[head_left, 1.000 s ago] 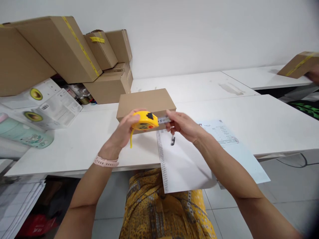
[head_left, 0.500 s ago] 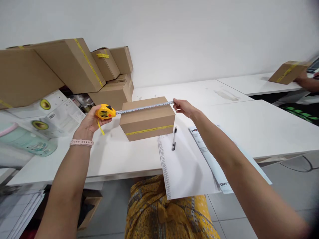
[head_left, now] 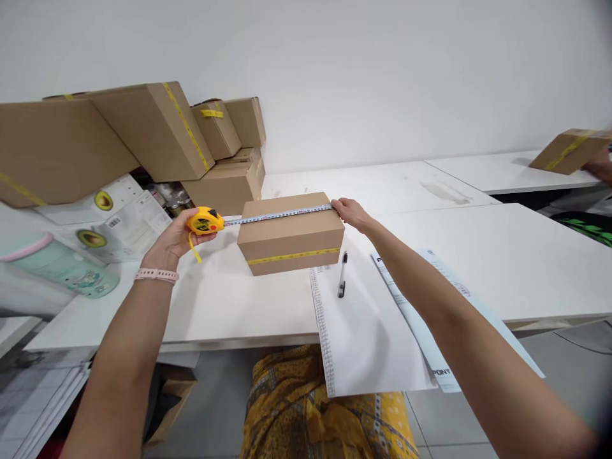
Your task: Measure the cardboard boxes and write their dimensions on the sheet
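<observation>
Moved since: a second ago both hands were close together in front of the box with only a stub of blade out. Now they are well apart, and the blade runs the whole length of the box top.
Left hand: the left hand (head_left: 174,239) is closed round the yellow tape measure (head_left: 204,222), thumb on top, just off the box's left end.
Right hand: the right hand (head_left: 349,212) has its fingertips pinched on the end of the blade (head_left: 277,215) at the box's far right corner, the other fingers curled in.
Box: the box (head_left: 291,239) sits flat on the white table (head_left: 478,255), in front of the person and between the hands, with a yellow band round its side.
Doing it well: to my eye the blade should lie flat and taut along the top edge. The end hook should sit flush at the right corner, with the case level with the top so the blade does not sag.
Count on the table: one tape measure, one pen (head_left: 342,275) and at least two sheets of paper (head_left: 368,325), which hang over the near edge.
Count of boxes: one under the blade, five that I can make out in the pile of boxes (head_left: 153,131) at the left, and one far box (head_left: 564,151) on the next table.
Other person: another person's hand (head_left: 600,167) is at the far box.
</observation>
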A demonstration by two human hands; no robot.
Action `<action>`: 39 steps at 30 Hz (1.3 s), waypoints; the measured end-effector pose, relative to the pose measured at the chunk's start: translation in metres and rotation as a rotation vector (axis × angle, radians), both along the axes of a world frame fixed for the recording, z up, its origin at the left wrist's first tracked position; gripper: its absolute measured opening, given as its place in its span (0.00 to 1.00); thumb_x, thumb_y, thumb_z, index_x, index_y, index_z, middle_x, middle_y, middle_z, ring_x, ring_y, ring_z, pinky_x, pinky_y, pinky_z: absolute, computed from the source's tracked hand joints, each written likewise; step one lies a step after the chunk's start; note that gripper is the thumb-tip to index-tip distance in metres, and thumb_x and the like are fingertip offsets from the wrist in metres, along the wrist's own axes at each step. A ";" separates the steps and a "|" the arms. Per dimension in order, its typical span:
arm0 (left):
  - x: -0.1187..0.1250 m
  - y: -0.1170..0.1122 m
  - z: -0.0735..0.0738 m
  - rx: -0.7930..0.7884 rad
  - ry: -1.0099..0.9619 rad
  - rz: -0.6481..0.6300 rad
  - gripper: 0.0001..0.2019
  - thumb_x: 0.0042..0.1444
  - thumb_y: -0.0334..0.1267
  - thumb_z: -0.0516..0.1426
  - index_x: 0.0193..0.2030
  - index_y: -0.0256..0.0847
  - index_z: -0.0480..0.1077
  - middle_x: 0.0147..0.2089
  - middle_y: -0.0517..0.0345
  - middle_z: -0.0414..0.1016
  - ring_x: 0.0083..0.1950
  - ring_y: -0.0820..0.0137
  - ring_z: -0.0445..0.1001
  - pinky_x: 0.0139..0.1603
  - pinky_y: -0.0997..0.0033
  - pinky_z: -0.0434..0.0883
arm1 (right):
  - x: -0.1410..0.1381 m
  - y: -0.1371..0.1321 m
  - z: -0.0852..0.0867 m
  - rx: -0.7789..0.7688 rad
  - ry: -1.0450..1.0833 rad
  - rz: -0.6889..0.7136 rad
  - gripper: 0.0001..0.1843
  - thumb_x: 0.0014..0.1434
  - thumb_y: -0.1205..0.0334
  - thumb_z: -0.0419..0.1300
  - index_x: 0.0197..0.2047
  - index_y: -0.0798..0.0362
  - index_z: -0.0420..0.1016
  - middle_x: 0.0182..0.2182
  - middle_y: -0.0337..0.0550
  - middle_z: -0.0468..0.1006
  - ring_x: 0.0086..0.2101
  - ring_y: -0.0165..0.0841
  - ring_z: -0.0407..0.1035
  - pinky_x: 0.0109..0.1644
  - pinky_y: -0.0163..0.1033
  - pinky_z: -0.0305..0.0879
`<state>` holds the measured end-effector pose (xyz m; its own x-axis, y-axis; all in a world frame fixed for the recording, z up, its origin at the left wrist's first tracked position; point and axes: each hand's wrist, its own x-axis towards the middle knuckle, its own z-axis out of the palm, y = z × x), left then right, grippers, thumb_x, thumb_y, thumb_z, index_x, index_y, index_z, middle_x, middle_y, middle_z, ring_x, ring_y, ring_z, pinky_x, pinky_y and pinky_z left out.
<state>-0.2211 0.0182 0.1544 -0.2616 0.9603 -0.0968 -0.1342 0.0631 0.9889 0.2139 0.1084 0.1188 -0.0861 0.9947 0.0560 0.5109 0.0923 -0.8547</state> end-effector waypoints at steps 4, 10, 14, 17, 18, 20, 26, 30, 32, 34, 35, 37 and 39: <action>0.002 0.001 -0.001 0.006 -0.021 -0.001 0.15 0.56 0.44 0.62 0.46 0.37 0.76 0.44 0.47 0.82 0.41 0.59 0.81 0.39 0.58 0.80 | -0.002 -0.001 0.005 -0.031 -0.180 0.020 0.22 0.65 0.41 0.51 0.32 0.51 0.69 0.37 0.49 0.79 0.34 0.35 0.69 0.36 0.39 0.62; 0.006 0.009 -0.003 0.030 -0.051 -0.083 0.21 0.48 0.44 0.66 0.46 0.34 0.77 0.44 0.40 0.81 0.40 0.55 0.83 0.33 0.60 0.81 | -0.009 -0.006 0.010 -0.030 -0.247 0.031 0.21 0.67 0.45 0.49 0.30 0.51 0.66 0.31 0.47 0.76 0.29 0.33 0.67 0.33 0.39 0.61; 0.012 0.012 -0.001 0.015 -0.058 -0.132 0.20 0.48 0.43 0.66 0.47 0.34 0.76 0.43 0.42 0.82 0.39 0.56 0.83 0.33 0.61 0.82 | -0.013 -0.008 0.011 -0.027 -0.284 -0.007 0.20 0.67 0.46 0.50 0.29 0.50 0.64 0.28 0.45 0.76 0.28 0.34 0.67 0.33 0.39 0.61; 0.015 0.012 0.001 -0.010 -0.055 -0.175 0.21 0.48 0.43 0.66 0.48 0.34 0.75 0.43 0.44 0.82 0.40 0.57 0.83 0.33 0.62 0.82 | -0.014 -0.008 0.011 -0.024 -0.304 -0.009 0.20 0.67 0.45 0.49 0.29 0.49 0.63 0.27 0.44 0.75 0.28 0.34 0.67 0.33 0.39 0.61; 0.016 0.013 0.001 -0.014 -0.055 -0.182 0.21 0.49 0.42 0.66 0.48 0.35 0.75 0.43 0.45 0.82 0.40 0.57 0.83 0.33 0.62 0.82 | -0.014 -0.008 0.011 -0.018 -0.307 -0.007 0.20 0.67 0.45 0.49 0.29 0.49 0.63 0.27 0.43 0.74 0.28 0.34 0.67 0.34 0.39 0.61; 0.017 0.014 0.001 -0.017 -0.056 -0.193 0.21 0.49 0.42 0.66 0.49 0.35 0.75 0.43 0.44 0.82 0.39 0.57 0.83 0.32 0.63 0.82 | -0.014 -0.007 0.010 -0.006 -0.306 -0.004 0.20 0.66 0.44 0.49 0.30 0.49 0.63 0.26 0.43 0.74 0.28 0.35 0.67 0.34 0.39 0.61; 0.017 0.015 0.001 -0.021 -0.054 -0.206 0.21 0.49 0.43 0.66 0.49 0.35 0.74 0.43 0.44 0.81 0.39 0.57 0.83 0.33 0.62 0.82 | -0.014 -0.007 0.008 0.007 -0.311 0.003 0.21 0.66 0.43 0.48 0.30 0.48 0.64 0.26 0.44 0.74 0.29 0.36 0.68 0.36 0.40 0.62; 0.018 0.014 0.003 -0.027 -0.045 -0.196 0.20 0.50 0.42 0.65 0.48 0.35 0.74 0.41 0.45 0.81 0.37 0.58 0.82 0.32 0.62 0.82 | -0.014 -0.008 0.009 -0.003 -0.318 0.005 0.21 0.67 0.44 0.47 0.30 0.49 0.64 0.27 0.45 0.75 0.29 0.36 0.68 0.36 0.41 0.62; 0.019 0.014 0.002 -0.030 -0.044 -0.187 0.20 0.50 0.42 0.65 0.48 0.35 0.74 0.40 0.45 0.81 0.37 0.59 0.82 0.32 0.62 0.82 | -0.015 -0.009 0.011 -0.006 -0.337 0.001 0.20 0.67 0.45 0.46 0.30 0.48 0.64 0.27 0.45 0.75 0.29 0.36 0.68 0.36 0.41 0.62; 0.020 0.014 0.001 -0.028 -0.041 -0.180 0.21 0.49 0.42 0.66 0.48 0.35 0.74 0.40 0.46 0.81 0.37 0.59 0.82 0.33 0.62 0.82 | -0.016 -0.009 0.013 0.006 -0.378 -0.007 0.20 0.67 0.46 0.46 0.29 0.48 0.64 0.27 0.46 0.75 0.30 0.37 0.68 0.36 0.41 0.61; 0.021 0.014 0.001 -0.024 -0.035 -0.172 0.21 0.49 0.43 0.66 0.48 0.35 0.74 0.41 0.46 0.81 0.38 0.58 0.82 0.33 0.62 0.82 | -0.018 -0.010 0.015 0.018 -0.404 -0.013 0.20 0.67 0.47 0.46 0.28 0.48 0.63 0.28 0.46 0.75 0.31 0.38 0.68 0.36 0.41 0.60; 0.021 0.014 0.002 -0.007 -0.005 -0.158 0.21 0.48 0.43 0.66 0.48 0.35 0.75 0.43 0.44 0.81 0.39 0.58 0.82 0.33 0.62 0.81 | -0.020 -0.010 0.018 0.045 -0.457 -0.033 0.19 0.67 0.50 0.46 0.27 0.48 0.63 0.30 0.48 0.76 0.32 0.39 0.68 0.36 0.42 0.60; 0.021 0.012 0.008 0.022 0.046 -0.156 0.21 0.48 0.44 0.66 0.48 0.34 0.76 0.44 0.42 0.81 0.41 0.58 0.82 0.33 0.64 0.81 | -0.022 -0.010 0.023 0.050 -0.497 -0.048 0.17 0.66 0.54 0.48 0.26 0.48 0.63 0.31 0.49 0.76 0.33 0.40 0.68 0.37 0.43 0.60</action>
